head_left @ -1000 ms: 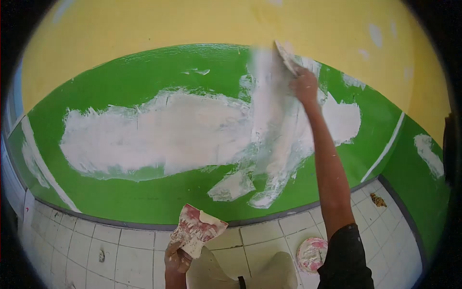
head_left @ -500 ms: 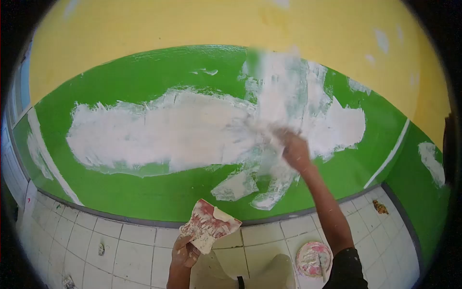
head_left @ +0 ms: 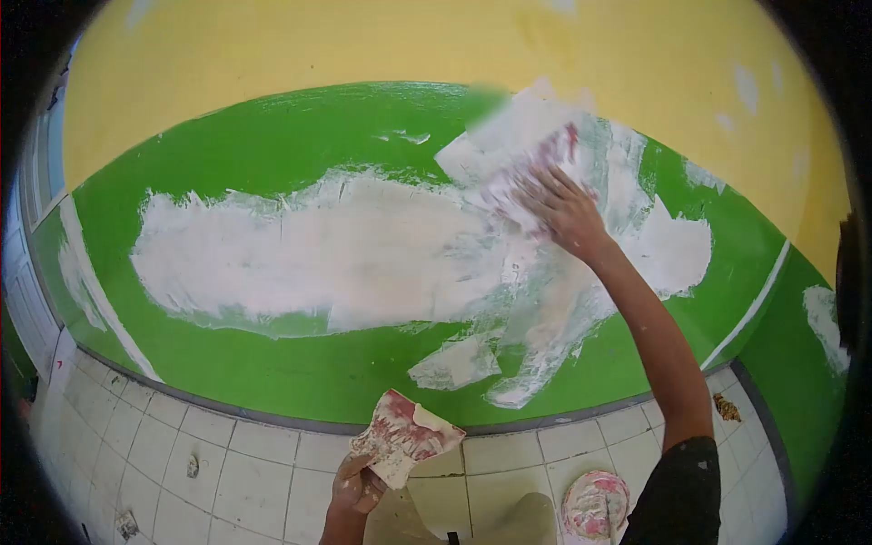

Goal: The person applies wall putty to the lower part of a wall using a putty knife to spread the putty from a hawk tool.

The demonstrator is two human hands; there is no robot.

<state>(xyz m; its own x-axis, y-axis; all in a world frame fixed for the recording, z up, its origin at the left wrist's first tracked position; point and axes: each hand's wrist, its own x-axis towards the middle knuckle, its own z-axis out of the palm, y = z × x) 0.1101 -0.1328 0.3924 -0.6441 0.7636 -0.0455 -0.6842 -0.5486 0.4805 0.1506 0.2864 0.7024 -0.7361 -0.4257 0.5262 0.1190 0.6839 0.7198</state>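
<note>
A putty-smeared reddish spreader sits in my left hand, low in view, with its wide edge pointing up and carrying cream putty. My right hand is up at the wall, its fingers pressed over a second putty spreader, partly blurred. That spreader lies against the upper part of a white putty patch on the green wall. Streaks of putty run down and to the right below this hand.
Yellow wall rises above the green band. On the white tiled floor stands a round putty tub with a tool in it, near my right side. Small debris lies at left, and a brownish scrap at right.
My right hand has moved up the wall with its spreader, now fanned flat against the putty near the top. My left hand still holds the other spreader, almost unmoved.
</note>
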